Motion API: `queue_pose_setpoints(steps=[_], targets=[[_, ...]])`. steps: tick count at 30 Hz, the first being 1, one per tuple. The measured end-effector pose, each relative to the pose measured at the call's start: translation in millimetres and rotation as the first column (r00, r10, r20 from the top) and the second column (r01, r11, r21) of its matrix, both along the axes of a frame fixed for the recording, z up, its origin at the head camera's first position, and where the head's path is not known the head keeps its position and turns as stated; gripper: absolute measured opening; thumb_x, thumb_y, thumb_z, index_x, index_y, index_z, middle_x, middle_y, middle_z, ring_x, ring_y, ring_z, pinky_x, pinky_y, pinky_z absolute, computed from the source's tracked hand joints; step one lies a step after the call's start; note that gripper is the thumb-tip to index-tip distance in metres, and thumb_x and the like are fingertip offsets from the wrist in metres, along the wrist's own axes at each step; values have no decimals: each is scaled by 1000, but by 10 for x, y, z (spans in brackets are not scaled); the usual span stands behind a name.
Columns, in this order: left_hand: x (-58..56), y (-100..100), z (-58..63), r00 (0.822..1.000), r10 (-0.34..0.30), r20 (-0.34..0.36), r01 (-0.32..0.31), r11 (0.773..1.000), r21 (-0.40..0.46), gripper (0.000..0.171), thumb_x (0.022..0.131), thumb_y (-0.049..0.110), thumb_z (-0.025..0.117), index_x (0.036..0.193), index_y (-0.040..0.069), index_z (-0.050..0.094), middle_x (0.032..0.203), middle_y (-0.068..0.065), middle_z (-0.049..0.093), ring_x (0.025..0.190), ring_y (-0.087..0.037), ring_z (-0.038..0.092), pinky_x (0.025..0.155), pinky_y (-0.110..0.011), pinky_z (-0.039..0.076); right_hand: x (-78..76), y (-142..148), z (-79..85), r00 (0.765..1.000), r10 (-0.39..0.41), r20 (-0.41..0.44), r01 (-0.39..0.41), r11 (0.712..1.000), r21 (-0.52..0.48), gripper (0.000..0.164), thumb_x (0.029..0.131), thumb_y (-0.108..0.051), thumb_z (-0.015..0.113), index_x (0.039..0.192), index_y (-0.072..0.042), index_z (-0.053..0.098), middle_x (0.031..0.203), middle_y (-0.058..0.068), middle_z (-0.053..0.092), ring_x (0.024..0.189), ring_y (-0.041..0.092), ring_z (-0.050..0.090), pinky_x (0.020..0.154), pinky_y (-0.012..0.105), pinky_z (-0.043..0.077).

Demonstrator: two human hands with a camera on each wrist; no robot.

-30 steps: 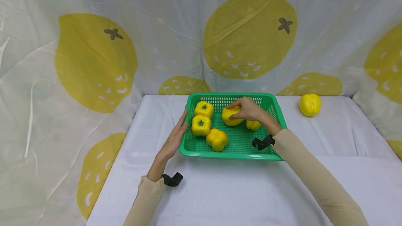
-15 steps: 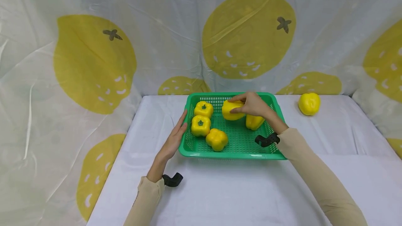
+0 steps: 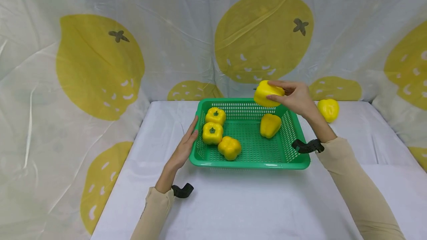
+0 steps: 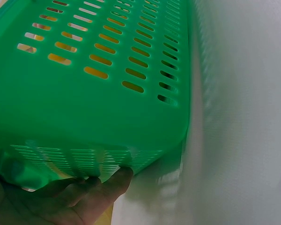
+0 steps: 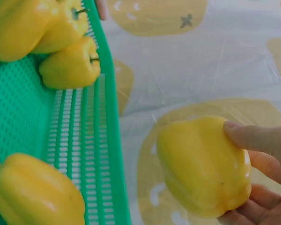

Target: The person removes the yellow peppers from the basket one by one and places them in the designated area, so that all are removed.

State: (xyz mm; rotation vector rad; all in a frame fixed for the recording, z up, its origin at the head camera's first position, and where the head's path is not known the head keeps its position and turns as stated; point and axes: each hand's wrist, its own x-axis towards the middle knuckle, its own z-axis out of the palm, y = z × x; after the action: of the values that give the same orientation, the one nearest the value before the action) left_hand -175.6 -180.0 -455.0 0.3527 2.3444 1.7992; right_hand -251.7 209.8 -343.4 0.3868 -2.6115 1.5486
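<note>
My right hand (image 3: 296, 97) holds a yellow bell pepper (image 3: 268, 94) above the back right rim of the green basket (image 3: 250, 165). In the right wrist view the thumb and fingers grip that pepper from its side. My left hand (image 3: 184, 148) lies along the basket's left side with straight fingers; the left wrist view has its fingertips (image 4: 122, 178) against the slotted wall. Inside the basket, three yellow peppers cluster at the left, one of them the front pepper (image 3: 229, 148). A single pepper (image 3: 270, 125) lies on its side at the right.
Another yellow pepper (image 3: 328, 110) rests on the white-covered table (image 3: 253, 203) at the back right, partly behind the right wrist. A lemon-printed curtain (image 3: 181, 40) hangs directly behind the table. Black wrist mounts (image 3: 182, 190) stick out from both sleeves.
My right hand has lifted a pepper out of the basket, moving it up and to the right. The pepper beneath is now fully uncovered. My left hand has stayed in place.
</note>
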Motion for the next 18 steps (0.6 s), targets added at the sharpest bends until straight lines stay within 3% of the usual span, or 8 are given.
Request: queue_pose_setpoints(steps=[2,7,14,18], targets=[[-4,0,-6,1000,-1,-3,1,1000,-5,57,115,35,27,168,29,7,176,3,3,164,-26,0,130,-60,3,36,132,10,999,-48,-11,48,999,-11,51,91,-32,82,139,-19,68,149,5,61,113,-2,63,86,8,53],[0,-4,-15,1000,3,1,-3,1000,-16,56,116,35,27,168,30,7,176,5,3,164,-26,0,130,-61,3,109,487,-37,980,-183,-74,178,981,-77,52,90,-24,83,139,-14,67,144,-3,66,111,-11,61,86,5,52],[-5,-8,-19,1000,2,1,-2,1000,-21,56,115,36,27,168,31,7,176,5,3,164,-25,1,130,-61,3,193,994,-176,938,-341,-66,326,929,-177,54,88,-16,84,138,-8,66,129,-16,70,101,-9,66,81,4,52],[-9,-3,-11,1000,-3,-1,3,1000,-16,56,116,35,27,168,30,7,176,5,3,164,-26,0,130,-61,2,243,1232,-283,907,-420,-35,410,899,-155,56,89,-20,83,140,-8,65,130,-19,69,107,-9,62,83,2,50]])
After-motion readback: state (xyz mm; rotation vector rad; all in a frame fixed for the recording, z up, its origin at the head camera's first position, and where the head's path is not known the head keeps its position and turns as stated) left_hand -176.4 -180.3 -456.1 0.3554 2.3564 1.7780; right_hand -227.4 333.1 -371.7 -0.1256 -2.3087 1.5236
